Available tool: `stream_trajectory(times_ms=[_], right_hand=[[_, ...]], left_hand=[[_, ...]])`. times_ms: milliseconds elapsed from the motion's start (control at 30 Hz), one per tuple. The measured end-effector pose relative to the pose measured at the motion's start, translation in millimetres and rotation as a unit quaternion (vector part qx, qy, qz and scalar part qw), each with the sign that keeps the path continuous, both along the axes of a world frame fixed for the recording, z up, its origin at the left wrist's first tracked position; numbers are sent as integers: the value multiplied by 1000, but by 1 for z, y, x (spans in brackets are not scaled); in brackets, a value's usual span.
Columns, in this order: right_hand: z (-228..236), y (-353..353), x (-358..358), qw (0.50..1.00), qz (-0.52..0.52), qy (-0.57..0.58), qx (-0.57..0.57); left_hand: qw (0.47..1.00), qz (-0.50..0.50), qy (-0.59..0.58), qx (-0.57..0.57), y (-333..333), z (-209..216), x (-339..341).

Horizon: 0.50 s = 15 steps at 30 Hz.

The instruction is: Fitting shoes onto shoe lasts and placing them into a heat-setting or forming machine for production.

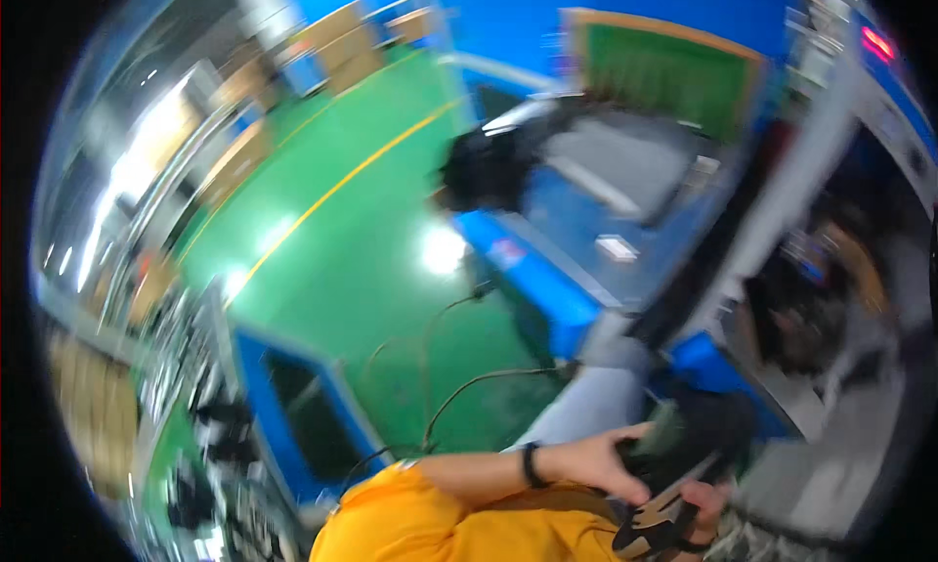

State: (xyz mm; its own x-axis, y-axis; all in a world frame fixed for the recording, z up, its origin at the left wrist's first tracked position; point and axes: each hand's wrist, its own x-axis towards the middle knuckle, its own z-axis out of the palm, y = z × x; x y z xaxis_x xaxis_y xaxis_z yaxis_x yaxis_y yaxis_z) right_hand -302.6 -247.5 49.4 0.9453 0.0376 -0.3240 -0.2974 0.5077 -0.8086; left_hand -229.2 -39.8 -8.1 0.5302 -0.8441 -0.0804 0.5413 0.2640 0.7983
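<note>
- Both bare hands are on one thing: the left hand (598,464) spans its near left side, thumb and fingers spread in a wide curve against it, while the right hand (708,503) grips it lower down with fingers curled in.
- Held between them, low and right of centre, just in front of the bright yellow cloth top (430,528), is a bulky black-and-green item (699,425) with a tan-and-black patterned part (650,525) at its lower end; motion blur hides whether it is a shoe, a bag or something else.
- To handle it well, I would let the right hand carry the weight and use the left to steady and turn it, since the wide left grasp looks better suited to guiding than to lifting.
- Firm, even pressure should do; pinching hard at the patterned part could make the item twist.
- Keeping it clear of the yellow top would help stop cloth bunching under the fingers.
- Counted: two hands, one held item, one plain black wristband (532,464) on the left wrist.
- Beyond them: two painted yellow lines (337,188) on the glossy green floor (391,298), one green board (664,73) in a wooden frame, and one glowing red display (877,43) at upper right.
</note>
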Motion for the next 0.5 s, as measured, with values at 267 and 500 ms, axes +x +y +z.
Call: stream_trajectory(times_ms=[267, 500], right_hand=[[-117, -59, -68, 891, -180, 171, 379], [-43, -110, -55, 901, -412, -120, 56]], left_hand=[[849, -310, -309, 296, -64, -20, 42], [950, -270, -158, -21, -81, 9, 33]])
